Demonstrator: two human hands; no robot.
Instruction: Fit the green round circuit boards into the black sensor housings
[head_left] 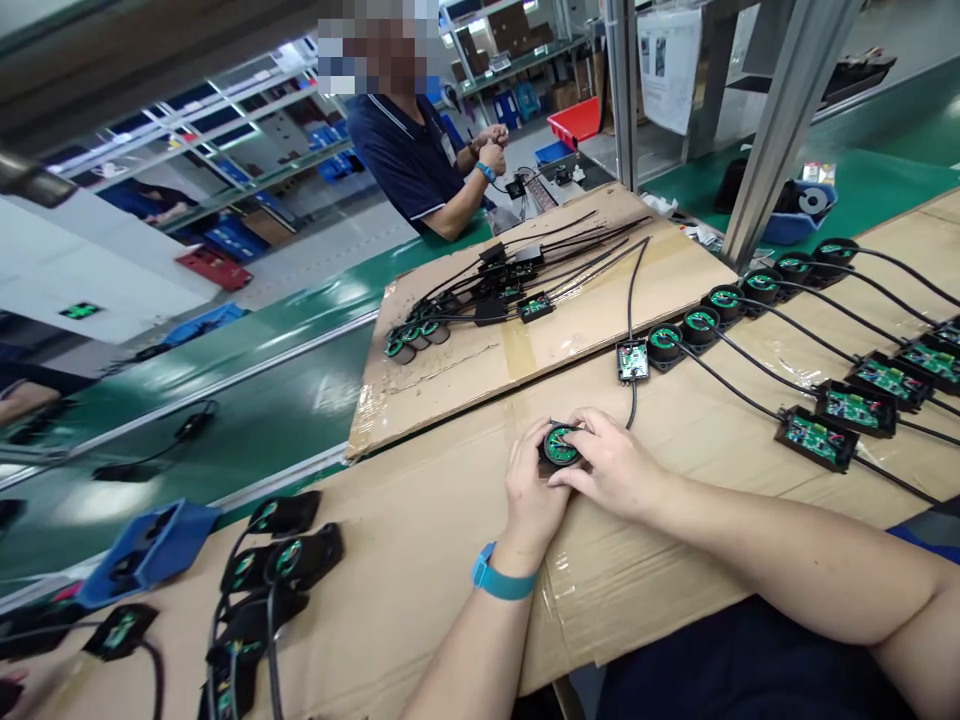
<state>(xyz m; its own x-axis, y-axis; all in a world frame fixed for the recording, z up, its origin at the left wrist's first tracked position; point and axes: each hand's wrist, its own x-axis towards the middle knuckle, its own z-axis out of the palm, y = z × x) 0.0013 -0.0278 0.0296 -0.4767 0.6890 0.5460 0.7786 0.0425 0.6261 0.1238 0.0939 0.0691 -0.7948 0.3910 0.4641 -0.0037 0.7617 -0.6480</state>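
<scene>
Black cup (556, 448) in the left hand (531, 480), right hand (615, 468) at its face

The left hand, a blue band (506, 575) at its wrist, is curled around the side of the cup, just above the front cardboard (667, 560). The right hand is half closed, its fingers bent over the cup's green top and its thumb low on the near side; whether it pinches anything there cannot be told. Fingers cover part of the green top, and the cup's underside is out of sight.

Just beyond lies a small open box (632, 361) with a green board inside. Its lower cable (632, 403) runs down behind the right hand, where its end is hidden.

To the right, a row of similar cups (701, 325) is wired to more boxes (816, 440), some cut off by the picture's edge. More cups (300, 560) stand to the left, near a blue bin (150, 560).

Farther off, a second cardboard sheet (585, 330) carries a tangled heap of parts (487, 285), hard to tell apart. Past it, a co-worker in a dark shirt (397, 150) has both hands raised together; what they hold is too small to make out. Shelves (300, 165) and a red bin (576, 122) fill the room behind.
</scene>
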